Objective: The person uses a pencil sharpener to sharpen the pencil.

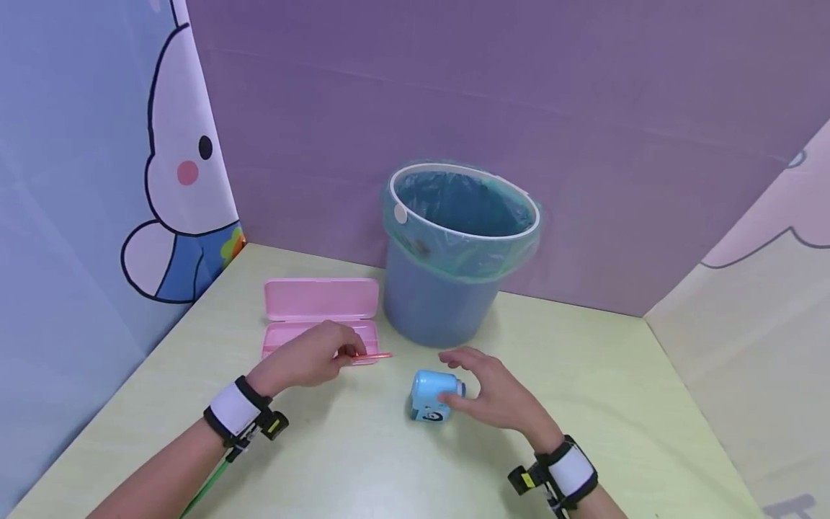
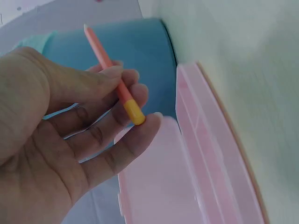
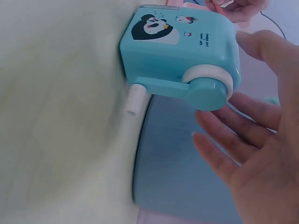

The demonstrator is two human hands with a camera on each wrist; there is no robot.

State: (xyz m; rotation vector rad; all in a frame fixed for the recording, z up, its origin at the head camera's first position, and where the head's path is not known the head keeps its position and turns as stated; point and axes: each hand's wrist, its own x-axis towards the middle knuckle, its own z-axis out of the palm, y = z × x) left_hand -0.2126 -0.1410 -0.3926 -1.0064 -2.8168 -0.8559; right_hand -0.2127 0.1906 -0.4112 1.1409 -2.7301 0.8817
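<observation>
Head view, and it starts at the far left with a cartoon rabbit (image 1: pixel 188 144) on the blue wall. Next along, the pink pencil case (image 1: pixel 321 299) lies open on the pale tabletop (image 1: pixel 363 461), and here's my left hand (image 1: pixel 311 357) over its front right part. Thumb and fingers pinch an orange pencil (image 2: pixel 100 49) – pale tip, yellow end – which pokes out past the case's right edge. Behind and to the right stands the blue bin (image 1: pixel 428 303), draped in a greenish liner (image 1: pixel 467 259). In front of it sits the turquoise pencil sharpener (image 1: pixel 431 393), panda print on its casing, crank (image 3: pixel 168 88) facing right. And finally my right hand (image 1: pixel 496 389): spread wide beside the crank, gripping nothing – whether its thumb touches the casing, I can't tell.
</observation>
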